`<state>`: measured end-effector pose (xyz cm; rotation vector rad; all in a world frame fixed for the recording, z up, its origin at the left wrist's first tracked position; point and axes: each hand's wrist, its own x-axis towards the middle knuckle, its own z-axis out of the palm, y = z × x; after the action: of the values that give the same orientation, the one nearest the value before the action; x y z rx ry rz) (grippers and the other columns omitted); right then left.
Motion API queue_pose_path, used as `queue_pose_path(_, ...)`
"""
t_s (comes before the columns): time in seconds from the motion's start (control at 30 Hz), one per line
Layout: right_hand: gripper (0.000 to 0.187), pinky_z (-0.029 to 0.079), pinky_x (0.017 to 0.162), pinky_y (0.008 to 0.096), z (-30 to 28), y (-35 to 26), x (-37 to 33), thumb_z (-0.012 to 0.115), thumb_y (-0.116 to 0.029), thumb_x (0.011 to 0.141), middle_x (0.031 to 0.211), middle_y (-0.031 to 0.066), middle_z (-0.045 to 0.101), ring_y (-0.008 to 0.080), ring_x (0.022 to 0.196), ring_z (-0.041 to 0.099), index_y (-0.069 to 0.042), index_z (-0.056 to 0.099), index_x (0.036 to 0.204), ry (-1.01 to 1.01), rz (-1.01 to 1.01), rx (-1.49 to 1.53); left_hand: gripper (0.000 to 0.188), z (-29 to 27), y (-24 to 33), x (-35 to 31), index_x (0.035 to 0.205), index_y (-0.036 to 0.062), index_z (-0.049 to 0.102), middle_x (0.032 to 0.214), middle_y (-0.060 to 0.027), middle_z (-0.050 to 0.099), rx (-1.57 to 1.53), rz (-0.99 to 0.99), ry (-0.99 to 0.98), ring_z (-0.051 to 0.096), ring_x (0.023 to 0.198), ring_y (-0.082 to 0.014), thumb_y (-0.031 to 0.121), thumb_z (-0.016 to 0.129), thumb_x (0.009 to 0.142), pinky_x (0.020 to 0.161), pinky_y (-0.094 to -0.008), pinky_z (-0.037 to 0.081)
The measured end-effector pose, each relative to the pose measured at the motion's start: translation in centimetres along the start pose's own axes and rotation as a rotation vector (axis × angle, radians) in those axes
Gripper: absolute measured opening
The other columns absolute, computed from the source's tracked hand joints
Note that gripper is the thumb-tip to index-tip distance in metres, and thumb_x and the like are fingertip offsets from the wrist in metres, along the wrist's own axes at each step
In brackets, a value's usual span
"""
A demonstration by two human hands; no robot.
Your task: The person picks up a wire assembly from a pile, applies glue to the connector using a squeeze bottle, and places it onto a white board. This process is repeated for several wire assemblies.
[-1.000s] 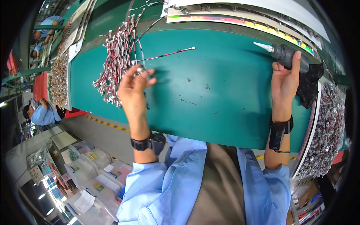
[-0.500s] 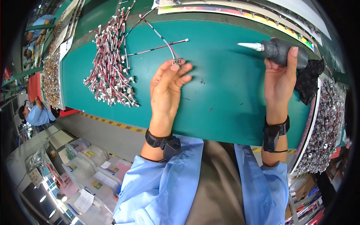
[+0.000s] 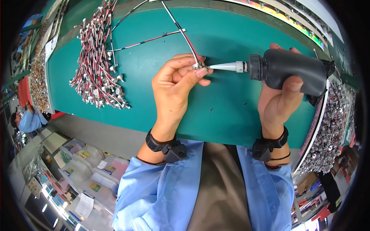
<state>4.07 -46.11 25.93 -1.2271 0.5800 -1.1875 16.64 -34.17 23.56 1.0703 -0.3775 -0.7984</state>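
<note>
Between the thumb and fingers of my left hand [image 3: 171,86] is a small metal component with wires [image 3: 198,66]. Its red, white and black leads [image 3: 182,32] run up toward the far edge of the table. My right hand [image 3: 283,102] is wrapped round a dark squeeze bottle [image 3: 295,71], tipped on its side. The bottle's pale tapered nozzle [image 3: 227,67] points left, its tip at the component; whether they touch I cannot tell. Left of my left hand, a heap of similar wired components [image 3: 96,57] lies on the green table mat [image 3: 223,111].
One loose wired lead [image 3: 150,39] stretches from the heap across the mat. Crowded metal parts fill a tray [image 3: 327,134] at the right and another [image 3: 37,73] at the far left. Clear plastic boxes [image 3: 86,154] stand lower left, and a person in blue [image 3: 31,120] is beyond.
My right hand has swung the bottle left, bringing its nozzle from well apart to the component. My left hand still grips the component, now turned toward the nozzle. The whole view has shifted slightly.
</note>
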Motion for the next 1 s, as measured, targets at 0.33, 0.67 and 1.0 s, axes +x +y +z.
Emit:
queue_pose_path(0.33,0.078,0.039,0.091,0.0399,0.5,0.0,-1.0,0.062,-0.050,0.070,0.107,0.0196,0.051,0.0284,0.102,0.051,0.004,0.033,0.119,-0.032,-0.131,-0.182,0.013,0.0,0.2,-0.1,0.087,-0.0066,0.053,0.091,-0.0120,0.053,0.044,0.051,-0.007,0.062,0.076,-0.0209,-0.010,0.055,0.076,0.062,-0.0255,0.055)
queue_pose_path(0.67,0.079,0.041,0.089,0.0374,0.8,-0.2,-1.3,0.063,-0.050,0.069,0.104,0.0191,0.053,0.0280,0.100,0.052,0.004,0.033,0.118,-0.046,-0.179,-0.197,0.013,0.0,0.3,-0.1,0.086,-0.0065,0.055,0.091,-0.0115,0.053,0.043,0.058,-0.008,0.060,0.073,-0.0169,-0.011,0.056,0.074,0.063,-0.0245,0.055)
queue_pose_path(1.0,0.082,0.043,0.086,0.0394,1.0,-0.3,-1.2,0.068,-0.045,0.064,0.103,0.0182,0.053,0.0296,0.096,0.054,0.006,0.033,0.118,-0.047,-0.165,-0.165,0.014,-0.1,0.2,-0.1,0.086,-0.0063,0.055,0.092,-0.0120,0.052,0.057,0.068,-0.004,0.060,0.074,-0.0165,-0.012,0.057,0.073,0.062,-0.0236,0.055)
